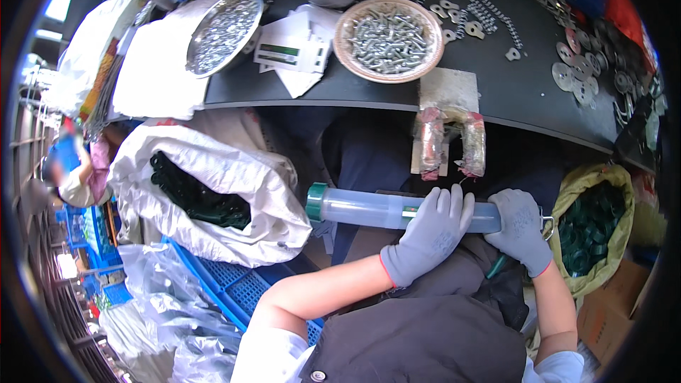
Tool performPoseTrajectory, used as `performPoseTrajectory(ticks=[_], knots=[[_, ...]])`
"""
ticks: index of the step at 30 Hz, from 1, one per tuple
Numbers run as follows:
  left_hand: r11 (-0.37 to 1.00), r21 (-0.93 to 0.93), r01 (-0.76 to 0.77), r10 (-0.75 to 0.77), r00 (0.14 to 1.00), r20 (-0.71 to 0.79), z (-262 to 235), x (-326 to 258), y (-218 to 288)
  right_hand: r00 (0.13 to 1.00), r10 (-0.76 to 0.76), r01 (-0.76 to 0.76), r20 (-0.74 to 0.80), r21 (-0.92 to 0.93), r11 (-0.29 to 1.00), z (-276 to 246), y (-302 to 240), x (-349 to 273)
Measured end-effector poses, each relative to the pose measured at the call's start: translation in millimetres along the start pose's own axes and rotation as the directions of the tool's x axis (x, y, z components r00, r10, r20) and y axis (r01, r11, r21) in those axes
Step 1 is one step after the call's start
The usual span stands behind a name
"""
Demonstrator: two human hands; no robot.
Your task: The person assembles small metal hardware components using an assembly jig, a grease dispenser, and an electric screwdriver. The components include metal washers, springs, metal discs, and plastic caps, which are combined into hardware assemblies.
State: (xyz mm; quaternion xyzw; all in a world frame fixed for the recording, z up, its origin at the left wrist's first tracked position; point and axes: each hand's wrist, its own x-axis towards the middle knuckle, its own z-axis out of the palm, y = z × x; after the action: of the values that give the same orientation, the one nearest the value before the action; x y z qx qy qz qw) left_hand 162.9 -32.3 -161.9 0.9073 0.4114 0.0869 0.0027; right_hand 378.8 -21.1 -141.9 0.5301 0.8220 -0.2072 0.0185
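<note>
A long translucent plastic tube [362, 206] with a green end cap [316, 202] lies across my lap, its capped end to the left. My left hand [429, 234], in a grey glove, rests flat on the tube right of its middle, fingers stretched out over it. A small green and white label [409, 213] shows on the tube beside that palm. My right hand [520, 227], also gloved, is closed round the tube towards its right end. A metal wire loop [547, 227] sticks out just past this hand.
On the dark table [312, 92] stand a bowl of screws [390, 39] and metal dishes of small parts [225, 32]. A taped U-shaped fixture [452, 138] juts from its edge. Sacks of dark green parts flank me: a white one [273, 220] left, a yellowish one [617, 262] right.
</note>
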Motion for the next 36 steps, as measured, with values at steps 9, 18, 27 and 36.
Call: performPoseTrajectory(ticks=[9, 18, 27, 36], knots=[[0.731, -0.589, 0.345, 0.237, 0.681, 0.693, -58.0, 2.5, -78.1, 0.84, -0.33, 0.263, -0.43, -0.208, 0.942, -36.6, -37.4, -7.2], [0.158, -0.957, 0.244, 0.039, 0.967, 0.253, -167.4, 11.2, -68.4, 0.531, -0.301, 0.23, -0.792, -0.207, 0.951, -139.2, -104.4, 0.2], [0.655, -0.737, -0.167, -0.543, 0.575, -0.612, -168.6, -17.0, -103.0, 0.832, 0.165, 0.354, -0.53, 0.736, 0.577, -65.9, -166.3, 55.3], [0.574, 0.25, 0.78, -0.56, 0.596, -0.575, -119.2, -130.4, -321.1, 0.987, 0.069, 0.126, -0.147, 0.961, 0.246, -112.7, -142.8, 26.1]])
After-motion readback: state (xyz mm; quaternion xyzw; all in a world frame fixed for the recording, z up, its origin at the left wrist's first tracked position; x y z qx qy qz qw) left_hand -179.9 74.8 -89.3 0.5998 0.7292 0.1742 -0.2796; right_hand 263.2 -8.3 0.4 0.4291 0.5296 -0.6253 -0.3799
